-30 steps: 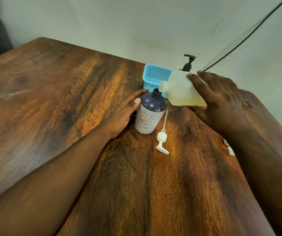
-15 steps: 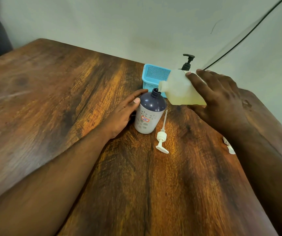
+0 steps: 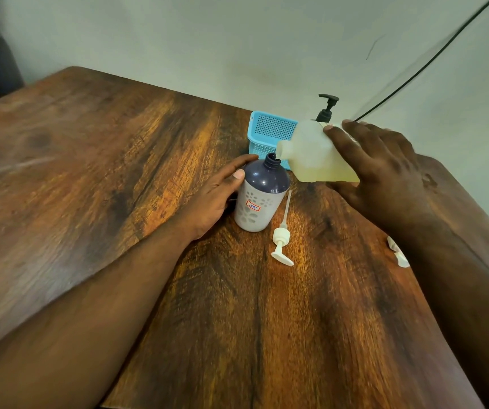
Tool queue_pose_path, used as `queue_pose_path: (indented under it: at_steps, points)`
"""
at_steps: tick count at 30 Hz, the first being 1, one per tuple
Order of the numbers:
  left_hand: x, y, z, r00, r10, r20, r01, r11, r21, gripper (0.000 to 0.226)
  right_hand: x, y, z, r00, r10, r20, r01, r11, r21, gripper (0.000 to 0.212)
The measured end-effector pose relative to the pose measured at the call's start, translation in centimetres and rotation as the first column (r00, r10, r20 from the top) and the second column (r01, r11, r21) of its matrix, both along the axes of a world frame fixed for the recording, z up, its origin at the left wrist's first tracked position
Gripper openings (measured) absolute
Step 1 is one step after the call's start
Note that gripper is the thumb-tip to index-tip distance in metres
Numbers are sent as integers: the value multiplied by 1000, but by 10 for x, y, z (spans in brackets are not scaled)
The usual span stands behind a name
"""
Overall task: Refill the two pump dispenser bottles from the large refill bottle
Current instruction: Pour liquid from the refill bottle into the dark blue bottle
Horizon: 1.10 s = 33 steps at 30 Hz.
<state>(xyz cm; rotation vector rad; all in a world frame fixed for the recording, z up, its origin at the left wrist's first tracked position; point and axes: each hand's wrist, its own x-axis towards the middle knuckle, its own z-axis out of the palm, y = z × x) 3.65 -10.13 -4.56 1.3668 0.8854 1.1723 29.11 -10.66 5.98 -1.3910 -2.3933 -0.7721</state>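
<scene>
- Here, the right hand (image 3: 385, 175) is gripping the refill bottle (image 3: 314, 154), fingers wrapped over its top side and holding it tipped on its side above the tabletop (image 3: 119, 172).
- The refill bottle's open spout is pointing left and hanging just over the neck of the grey bottle (image 3: 259, 199); pale yellow liquid is lying along its lower side.
- The left hand (image 3: 213, 199) is curling round the grey bottle's left side, thumb against the dark shoulder, steadying it upright.
- The grey bottle is standing uncapped in the middle of the tabletop, its white pump (image 3: 281, 240) lying just to its right with the tube pointing away.
- A blue basket (image 3: 266, 134) is sitting behind the grey bottle near the wall.
- A black pump head (image 3: 327, 107) is showing above the refill bottle; its bottle is hidden.
- A small white piece (image 3: 398, 252) is lying beside the right forearm; what it is cannot be told.
</scene>
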Motion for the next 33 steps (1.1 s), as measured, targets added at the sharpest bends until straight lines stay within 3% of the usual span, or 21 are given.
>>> queue_pose_path:
  at_steps: [33]
  points:
    - [1, 0, 2, 1000, 16, -9, -16, 1000, -11, 37, -2, -3, 4, 1000, -6, 1, 6, 1000, -17, 86]
